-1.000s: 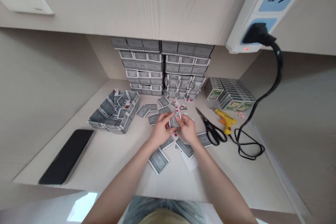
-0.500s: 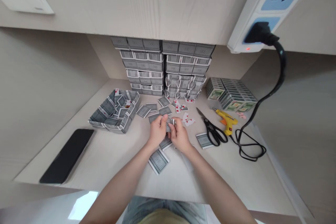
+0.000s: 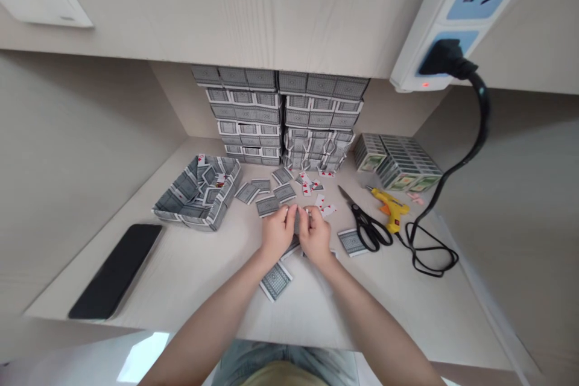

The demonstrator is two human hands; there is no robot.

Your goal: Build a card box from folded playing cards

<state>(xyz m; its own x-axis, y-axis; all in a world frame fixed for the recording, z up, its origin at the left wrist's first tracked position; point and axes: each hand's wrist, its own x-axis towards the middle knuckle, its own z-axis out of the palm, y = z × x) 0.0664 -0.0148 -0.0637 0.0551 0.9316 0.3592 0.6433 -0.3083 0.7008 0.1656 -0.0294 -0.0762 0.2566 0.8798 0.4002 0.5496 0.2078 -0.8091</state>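
Note:
Side by side above the desk's middle, my left hand (image 3: 277,231) and my right hand (image 3: 315,234) pinch a grey-backed playing card (image 3: 297,221) between thumbs and fingers. Most of this card is covered by the fingers. Below my hands lies another playing card (image 3: 275,281) with its edges folded, and one more is partly hidden under them. Several grey-backed cards (image 3: 268,206) are scattered just beyond my hands. Small cut card pieces (image 3: 306,184) with red hearts lie to the right of those.
To the left stand a basket built of folded cards (image 3: 217,212) and a black phone (image 3: 116,271). Stacked card-built boxes (image 3: 246,111) rise at the back. On the right are black-handled scissors (image 3: 371,230), a yellow glue gun (image 3: 391,207) with its cord, and packed card decks (image 3: 398,163).
Both hands have shifted slightly right and toward me, and their fingers have curled closer around the card. The card between them is now more hidden.

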